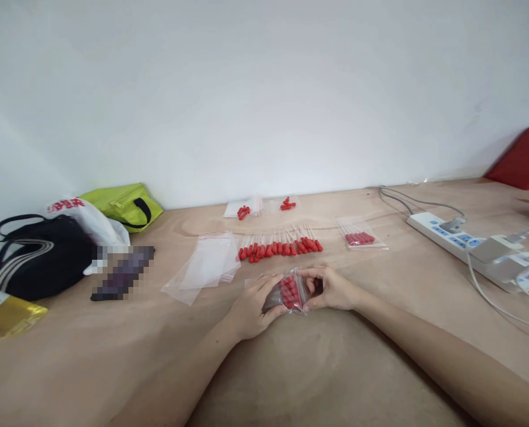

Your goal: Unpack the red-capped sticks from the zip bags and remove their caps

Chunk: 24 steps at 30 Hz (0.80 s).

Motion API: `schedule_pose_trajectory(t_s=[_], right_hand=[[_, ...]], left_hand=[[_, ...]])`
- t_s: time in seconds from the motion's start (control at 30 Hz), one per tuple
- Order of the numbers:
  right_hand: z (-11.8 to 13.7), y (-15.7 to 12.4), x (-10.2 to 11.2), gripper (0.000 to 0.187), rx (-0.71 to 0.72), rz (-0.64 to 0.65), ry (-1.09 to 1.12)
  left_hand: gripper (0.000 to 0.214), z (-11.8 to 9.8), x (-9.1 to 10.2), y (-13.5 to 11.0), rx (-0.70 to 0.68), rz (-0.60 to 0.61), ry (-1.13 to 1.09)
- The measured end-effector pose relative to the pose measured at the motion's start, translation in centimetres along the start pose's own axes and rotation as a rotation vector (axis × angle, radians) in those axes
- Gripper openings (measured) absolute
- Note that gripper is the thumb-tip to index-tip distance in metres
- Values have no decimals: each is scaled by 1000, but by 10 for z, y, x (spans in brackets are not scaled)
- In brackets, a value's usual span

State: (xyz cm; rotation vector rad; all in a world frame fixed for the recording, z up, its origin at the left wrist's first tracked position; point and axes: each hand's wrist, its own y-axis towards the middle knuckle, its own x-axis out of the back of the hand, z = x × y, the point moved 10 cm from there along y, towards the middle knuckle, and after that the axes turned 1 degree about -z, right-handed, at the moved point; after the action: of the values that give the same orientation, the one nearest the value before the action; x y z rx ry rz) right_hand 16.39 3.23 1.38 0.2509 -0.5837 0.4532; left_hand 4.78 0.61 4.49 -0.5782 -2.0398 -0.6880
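Note:
A clear plastic bag (292, 293) with several red-tipped sticks in it lies between my hands near the middle of the table. My left hand (259, 305) grips its left side, fingers over the top and thumb at the near edge. On the right side, my right hand (327, 289) pinches the bag's edge between thumb and fingers. Just beyond is a row of loose white sticks with red tips (280, 248). Flat clear zip bags (206, 264) overlap to the left of that row. Another bag of red-tipped sticks (360, 234) lies to the right.
Two small groups of red pieces (244, 212) lie on clear bags by the wall. At left are a black bag (37, 255), a white plastic bag (108, 231), a lime-green bag (124, 204) and a gold packet (10, 314). A power strip (442, 234) with cables stands right.

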Motion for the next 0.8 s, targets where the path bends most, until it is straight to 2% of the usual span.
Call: schedule_pose_trajectory(t_s=[0.1, 0.2, 0.27, 0.37, 0.53, 0.7, 0.8], right_hand=[[1, -1, 4, 71, 12, -32, -94], [8, -1, 6, 45, 82, -16, -67], [10, 0, 7, 34, 117, -20, -4], [10, 2, 7, 38, 116, -43, 40], [9, 2, 2, 53, 13, -49, 34], [16, 1, 15, 45, -5, -84, -276], [10, 2, 15, 39, -46, -34, -200]], left_hand=[[51, 2, -1, 0, 8, 12, -6], [52, 5, -3, 0, 24, 23, 4], [53, 6, -4, -1, 34, 24, 7], [52, 8, -5, -1, 47, 26, 0], [47, 7, -2, 0, 47, -8, 11], [44, 4, 2, 3, 39, -18, 46], [45, 4, 2, 3, 37, -19, 26]])
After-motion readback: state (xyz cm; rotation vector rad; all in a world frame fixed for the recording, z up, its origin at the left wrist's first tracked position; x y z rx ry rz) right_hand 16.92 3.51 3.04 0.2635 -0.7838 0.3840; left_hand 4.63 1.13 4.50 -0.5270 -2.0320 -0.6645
